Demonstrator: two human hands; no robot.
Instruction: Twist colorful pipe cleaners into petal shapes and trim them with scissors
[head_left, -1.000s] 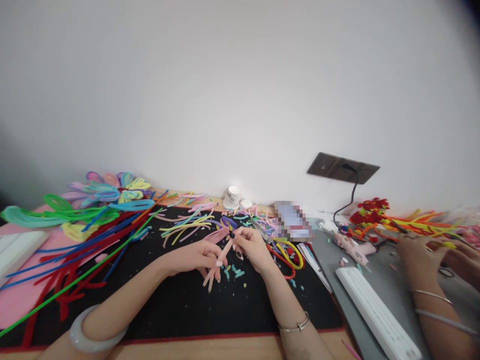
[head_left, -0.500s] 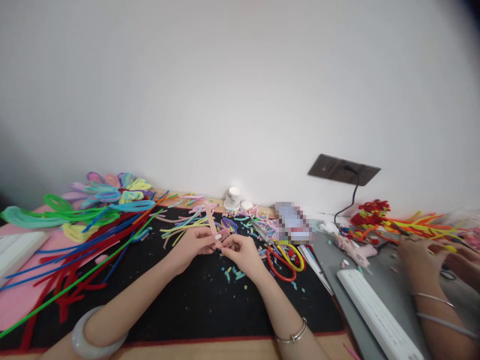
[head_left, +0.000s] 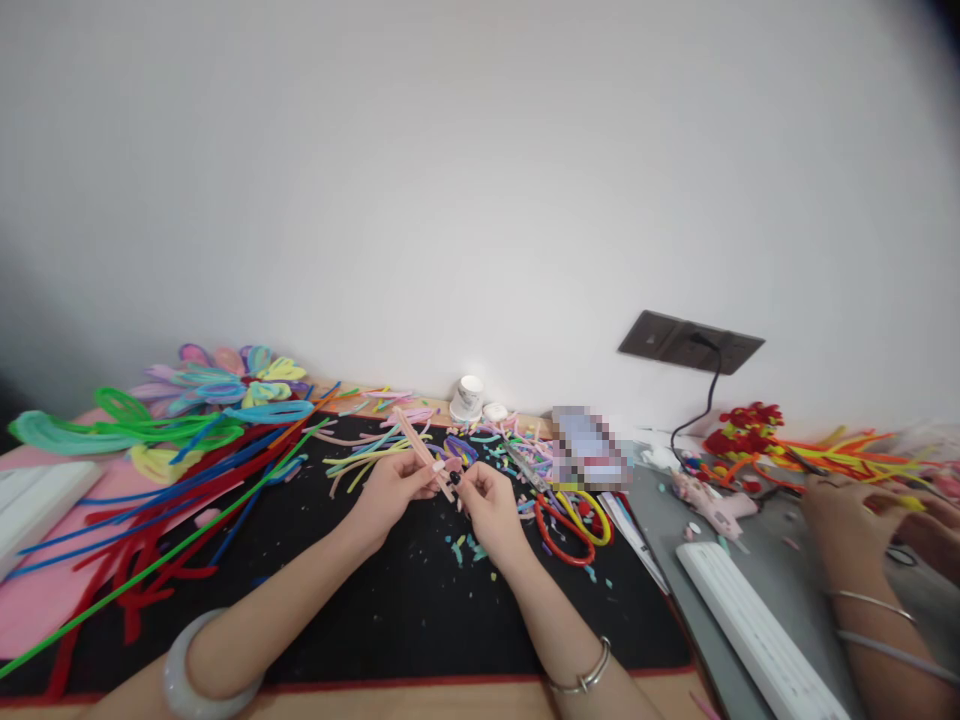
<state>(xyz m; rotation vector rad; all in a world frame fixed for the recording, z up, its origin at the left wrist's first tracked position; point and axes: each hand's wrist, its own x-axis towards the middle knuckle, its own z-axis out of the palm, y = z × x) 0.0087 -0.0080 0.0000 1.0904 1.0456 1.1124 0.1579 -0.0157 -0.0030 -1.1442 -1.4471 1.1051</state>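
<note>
My left hand (head_left: 395, 484) and my right hand (head_left: 484, 496) meet over the black mat (head_left: 360, 610), both pinching a pale pink pipe cleaner (head_left: 421, 448). The pipe cleaner sticks up and to the left from my fingers, tilted away from me. My right fingers hold its lower end, where a small folded pink part sits. Small teal and yellow cut bits (head_left: 466, 547) lie on the mat just below my hands. A pale bangle is on my left wrist, a silver bracelet on my right.
Long red, blue and green pipe cleaners (head_left: 157, 510) spread at left beside pastel loop shapes (head_left: 217, 385). Red and yellow rings (head_left: 574, 515), scissors, a paper cup (head_left: 466, 396), a pink glue gun (head_left: 705, 502) and a white bar (head_left: 757, 630) lie right. Another person's hands (head_left: 862, 510) work at far right.
The pink pipe cleaner first hung down toward the mat, then swung upward. Now it points up and left, and my hands have moved slightly farther from me.
</note>
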